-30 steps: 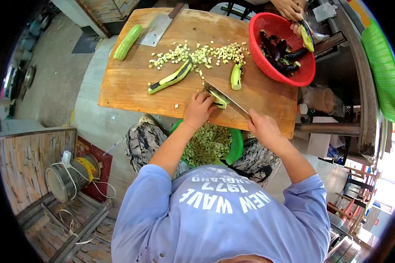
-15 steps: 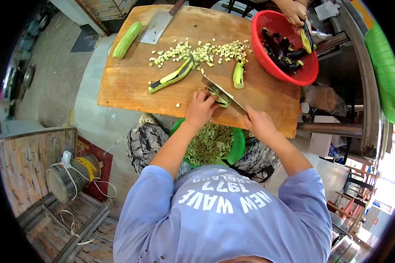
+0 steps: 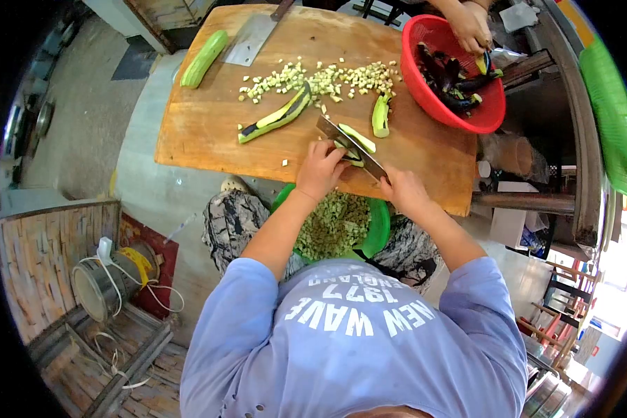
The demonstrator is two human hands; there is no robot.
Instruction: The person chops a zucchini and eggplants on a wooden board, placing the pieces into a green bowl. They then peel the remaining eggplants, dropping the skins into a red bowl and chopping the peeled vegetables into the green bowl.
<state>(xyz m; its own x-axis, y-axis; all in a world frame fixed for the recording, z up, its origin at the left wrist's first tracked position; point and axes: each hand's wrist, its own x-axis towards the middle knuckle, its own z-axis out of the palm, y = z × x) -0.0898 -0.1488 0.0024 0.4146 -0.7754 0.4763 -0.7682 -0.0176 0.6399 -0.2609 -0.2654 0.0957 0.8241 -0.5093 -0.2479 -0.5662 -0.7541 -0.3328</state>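
Note:
My right hand (image 3: 405, 189) is wrapped round the handle of a cleaver (image 3: 352, 146), whose blade slants up and left across the near part of the wooden cutting board (image 3: 209, 139). Under the curled fingers of my left hand (image 3: 320, 169), a partly peeled eggplant piece (image 3: 353, 161) is pressed against the board beside the blade. A pale cut slice (image 3: 359, 138) lies just beyond the cleaver. Farther back are a striped, half-peeled eggplant (image 3: 279, 118), a shorter peeled piece (image 3: 381, 115) and many small dice (image 3: 327, 80).
A green bowl (image 3: 377, 230) of diced pieces sits below the board's near edge, between my knees. At the back left lie a second cleaver (image 3: 249, 43) and a pale green peeled vegetable (image 3: 204, 59). Another person's hands (image 3: 470, 28) work over a red basket (image 3: 491, 118) of dark eggplants.
A pale slice now lies flat on the blade's far side. My right hand and the cleaver have shifted slightly left. The other person's hands have lowered the eggplant in the basket.

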